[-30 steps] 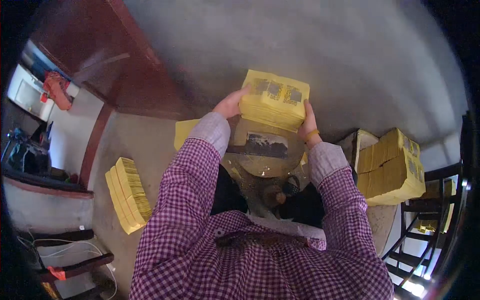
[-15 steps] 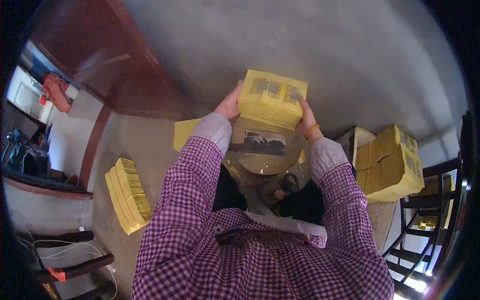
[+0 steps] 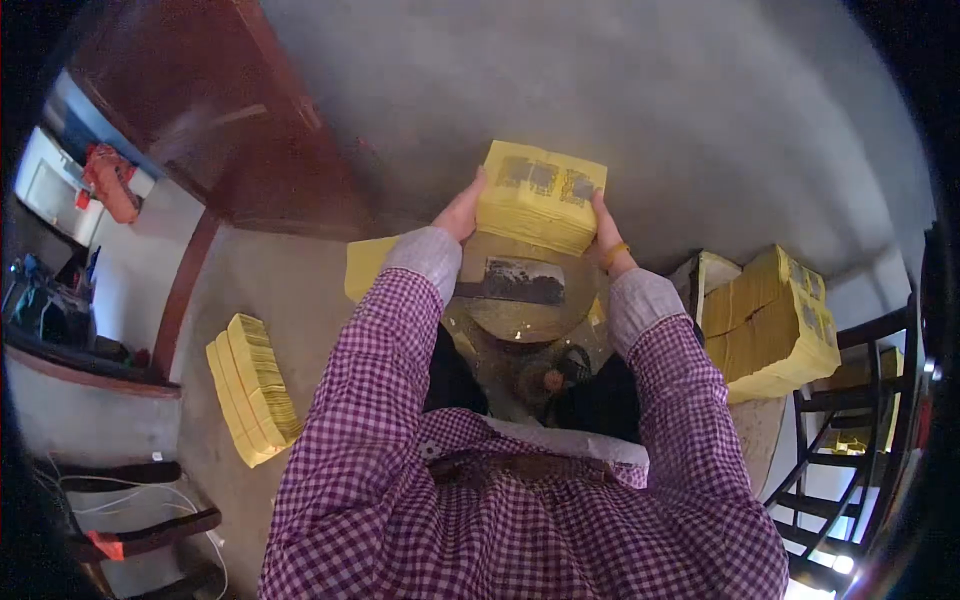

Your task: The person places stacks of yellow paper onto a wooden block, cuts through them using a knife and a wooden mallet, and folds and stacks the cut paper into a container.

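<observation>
The left hand [image 3: 463, 209] and right hand [image 3: 607, 236] clamped 1 thick yellow paper stack [image 3: 538, 205], far centre, its 3 grey printed patches [image 3: 580, 187] unreadable; 1 red-lined yellow paper bundle [image 3: 245, 390] lay left.

Most fingers of the left hand [image 3: 462, 212] and right hand [image 3: 607, 236] are hidden by the stack [image 3: 540, 212], its prints [image 3: 543, 176] too blurred to read, while the left sleeve [image 3: 421, 264] partly covers a sheet [image 3: 367, 266] and the left clutter [image 3: 55, 312] is too dim to tell.
</observation>
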